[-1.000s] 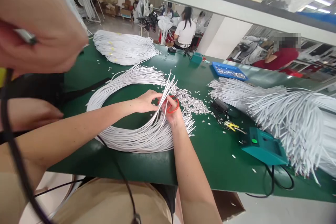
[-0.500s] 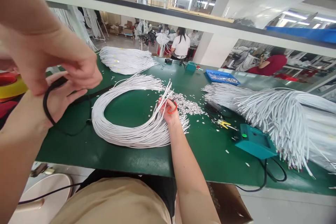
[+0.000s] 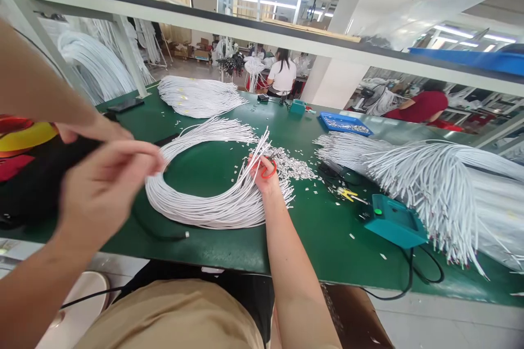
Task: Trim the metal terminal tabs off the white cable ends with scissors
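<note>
My right hand (image 3: pixel 262 173) is closed round several white cable ends (image 3: pixel 257 152) from a curved bundle of white cables (image 3: pixel 196 210) on the green table. A red loop handle (image 3: pixel 273 168), like that of scissors, also sits at its fingers. My left hand (image 3: pixel 102 188) is raised left of the bundle, blurred, with its fingers bent; whether anything is in them I cannot make out. Close behind it another person's hand (image 3: pixel 102 125) reaches in from the upper left, partly hidden. Below lies a black cord (image 3: pixel 164 237) with a small white end.
Small silvery pieces (image 3: pixel 292 163) are heaped beyond my right hand. To the right stand a teal device (image 3: pixel 395 221), a yellow-handled tool (image 3: pixel 347 193) and more white cables (image 3: pixel 434 191). A blue tray (image 3: pixel 346 124) sits farther back, below a shelf rail (image 3: pixel 245 24).
The other person's hand has drawn back left, and the black loop seen at my left wrist is gone from there. My left hand has turned and moved right. The right hand stays put.
</note>
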Tool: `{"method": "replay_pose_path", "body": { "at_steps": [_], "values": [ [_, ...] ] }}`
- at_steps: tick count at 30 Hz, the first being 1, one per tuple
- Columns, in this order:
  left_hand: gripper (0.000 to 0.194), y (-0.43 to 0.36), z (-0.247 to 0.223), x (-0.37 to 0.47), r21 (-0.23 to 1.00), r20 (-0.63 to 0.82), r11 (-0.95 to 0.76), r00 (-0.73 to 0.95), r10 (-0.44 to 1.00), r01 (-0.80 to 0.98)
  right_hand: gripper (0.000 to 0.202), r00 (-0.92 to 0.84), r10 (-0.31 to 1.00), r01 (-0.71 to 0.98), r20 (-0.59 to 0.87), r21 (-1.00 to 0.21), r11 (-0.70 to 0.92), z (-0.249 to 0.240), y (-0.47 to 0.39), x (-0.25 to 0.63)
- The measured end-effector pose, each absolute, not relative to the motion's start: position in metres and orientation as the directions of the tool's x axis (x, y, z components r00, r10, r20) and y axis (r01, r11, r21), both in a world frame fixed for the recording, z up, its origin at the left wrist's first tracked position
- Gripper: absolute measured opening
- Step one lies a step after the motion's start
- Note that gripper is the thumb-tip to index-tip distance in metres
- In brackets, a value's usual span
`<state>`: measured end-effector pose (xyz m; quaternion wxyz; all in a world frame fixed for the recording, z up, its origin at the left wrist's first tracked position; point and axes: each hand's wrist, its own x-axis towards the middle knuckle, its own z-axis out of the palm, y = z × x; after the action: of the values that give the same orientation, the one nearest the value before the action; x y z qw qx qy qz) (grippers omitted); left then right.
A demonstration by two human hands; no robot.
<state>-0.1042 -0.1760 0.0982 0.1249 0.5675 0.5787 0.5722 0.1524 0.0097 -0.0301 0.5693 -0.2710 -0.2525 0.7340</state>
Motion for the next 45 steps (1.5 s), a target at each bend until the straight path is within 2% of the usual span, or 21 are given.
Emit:
{"method": "replay_pose_path", "body": {
  "at_steps": [2,4,10,12,14,17,23,26,31,34,37,40,43,45],
  "values": [
    [0.023,-0.154,0.100,-0.065,0.847,0.383,-0.334,-0.040,0.923,0.414,0.012,-0.199,0.975,-0.695,-0.099,-0.687,-0.211,-0.030,0.009,0.153],
    [0.035,-0.118,0.096,-0.033,0.875,0.295,-0.312,0.103,0.950,0.371,0.013,-0.190,0.978,-0.692,-0.091,-0.694,-0.199,-0.029,0.008,0.153],
    [0.068,-0.005,0.067,0.026,0.948,0.029,-0.060,0.104,0.994,0.312,0.007,-0.126,0.987,-0.709,-0.100,-0.687,-0.160,-0.029,0.007,0.153],
    [0.061,0.015,0.057,0.038,0.960,-0.031,-0.012,0.148,0.988,0.280,0.005,-0.097,0.990,-0.714,-0.106,-0.685,-0.144,-0.029,0.007,0.153],
    [0.045,0.025,0.049,0.045,0.972,-0.071,0.027,0.187,0.980,0.232,0.005,-0.075,0.991,-0.710,-0.113,-0.692,-0.132,-0.030,0.007,0.153],
    [0.032,0.032,0.037,0.047,0.987,-0.118,0.091,0.216,0.969,0.131,0.007,-0.046,0.991,-0.687,-0.123,-0.716,-0.121,-0.030,0.007,0.152],
    [0.027,0.042,0.020,0.034,0.964,-0.181,0.216,0.218,0.959,-0.152,0.014,0.013,0.990,-0.581,-0.142,-0.806,-0.109,-0.024,0.006,0.150],
    [0.025,0.047,0.014,0.026,0.927,-0.233,0.283,0.215,0.948,-0.244,0.014,0.099,0.984,-0.478,-0.148,-0.874,-0.083,-0.020,0.005,0.151],
    [0.024,0.046,0.011,0.020,0.915,-0.275,0.366,0.402,0.873,-0.169,0.022,0.217,0.970,-0.123,-0.112,-0.989,-0.087,-0.017,0.005,0.152],
    [0.026,0.044,0.010,0.018,0.918,-0.276,0.363,0.399,0.874,-0.160,0.027,0.209,0.971,-0.027,-0.112,-0.994,-0.109,-0.014,0.004,0.153],
    [0.027,0.045,0.011,0.015,0.906,-0.293,0.384,0.396,0.871,-0.175,0.029,0.113,0.984,0.049,-0.140,-0.988,-0.146,-0.007,0.002,0.157],
    [0.027,0.045,0.013,0.013,0.902,-0.290,0.382,0.371,0.882,-0.202,0.025,0.090,0.986,0.087,-0.139,-0.985,-0.146,0.000,0.001,0.162],
    [0.028,0.044,0.015,0.014,0.897,-0.293,0.383,0.351,0.889,-0.221,0.019,0.253,0.965,0.035,-0.070,-0.996,-0.082,0.003,0.002,0.165],
    [0.027,0.041,0.015,0.016,0.916,-0.272,0.356,0.368,0.889,-0.184,0.018,0.289,0.956,-0.026,-0.056,-0.998,-0.051,0.002,0.003,0.165]
  ]
}}
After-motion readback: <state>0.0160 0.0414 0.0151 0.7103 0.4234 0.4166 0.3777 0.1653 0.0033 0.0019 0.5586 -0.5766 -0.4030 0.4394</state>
